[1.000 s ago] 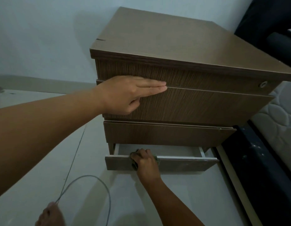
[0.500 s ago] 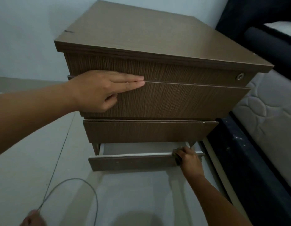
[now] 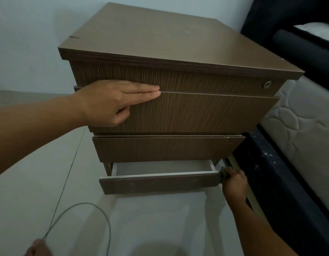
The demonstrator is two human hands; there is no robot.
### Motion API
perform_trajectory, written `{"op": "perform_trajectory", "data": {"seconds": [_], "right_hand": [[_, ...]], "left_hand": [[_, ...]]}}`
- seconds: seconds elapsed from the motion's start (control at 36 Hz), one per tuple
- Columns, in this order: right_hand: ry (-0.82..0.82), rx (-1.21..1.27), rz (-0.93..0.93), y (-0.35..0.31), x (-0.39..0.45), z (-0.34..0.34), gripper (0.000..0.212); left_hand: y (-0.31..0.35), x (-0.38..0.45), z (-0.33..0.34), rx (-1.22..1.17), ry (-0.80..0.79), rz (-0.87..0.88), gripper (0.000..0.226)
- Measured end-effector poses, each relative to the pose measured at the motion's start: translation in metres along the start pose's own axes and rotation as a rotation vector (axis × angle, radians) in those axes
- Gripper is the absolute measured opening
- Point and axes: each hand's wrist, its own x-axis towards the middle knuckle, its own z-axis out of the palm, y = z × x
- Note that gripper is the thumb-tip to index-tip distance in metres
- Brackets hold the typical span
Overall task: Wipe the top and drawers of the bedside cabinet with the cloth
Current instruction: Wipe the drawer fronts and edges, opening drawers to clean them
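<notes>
The right hand (image 3: 233, 185) is closed on the cloth (image 3: 224, 174) at the right end of the open bottom drawer (image 3: 160, 183). The drawer's long axis runs left – unwiped edge lies that way. The left hand (image 3: 112, 102) rests flat, fingers extended, on the bedside cabinet (image 3: 178, 43) – bracing only.

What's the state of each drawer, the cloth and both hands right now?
Top drawer: shut.
Middle drawer: shut.
Bottom drawer: pulled partly out, inside looks empty.
Cloth: bunched in the right hand, pressed on the bottom drawer's right end.
Right hand: closed on the cloth.
Left hand: open, flat against the top drawer front.
</notes>
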Motion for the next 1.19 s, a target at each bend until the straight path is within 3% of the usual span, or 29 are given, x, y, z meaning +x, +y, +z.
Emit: {"op": "perform_trajectory", "data": {"seconds": [0.17,0.25,0.33,0.44,0.5,0.61,0.69,0.75,0.86,1.0,1.19], "right_hand": [[0.077,0.152,0.331,-0.013,-0.003,0.011,0.042],[0.091,0.248,0.418,-0.020,-0.009,0.010,0.037],[0.109,0.374,0.458,-0.025,-0.021,0.009,0.034],[0.019,0.491,0.513,-0.029,-0.037,0.011,0.033],[-0.058,0.553,0.586,-0.026,-0.041,0.018,0.025],[-0.284,0.715,0.678,-0.022,-0.051,0.022,0.019],[-0.397,0.826,0.695,-0.032,-0.061,0.021,0.020],[-0.444,0.860,0.691,-0.036,-0.062,0.023,0.022],[-0.509,0.889,0.698,-0.049,-0.059,0.029,0.020],[-0.511,0.906,0.707,-0.063,-0.049,0.042,0.035],[-0.477,0.887,0.731,-0.068,-0.041,0.052,0.042]], "left_hand": [[0.003,0.001,-0.001,-0.010,-0.030,-0.024,0.071],[0.011,0.000,0.005,0.053,-0.031,-0.062,0.072],[0.036,-0.007,0.023,0.124,0.001,-0.208,0.070],[0.102,-0.020,0.065,-0.177,0.136,-0.504,0.065],[0.139,-0.024,0.083,-0.404,0.183,-0.751,0.060],[0.190,-0.015,0.103,-0.803,0.231,-1.471,0.060],[0.194,-0.009,0.120,-1.061,0.216,-2.030,0.059],[0.190,-0.008,0.131,-1.261,0.179,-2.244,0.057],[0.180,-0.008,0.138,-1.499,0.160,-2.286,0.053],[0.162,-0.013,0.148,-1.655,0.219,-2.278,0.054],[0.158,-0.013,0.154,-1.681,0.301,-2.262,0.039]]}}
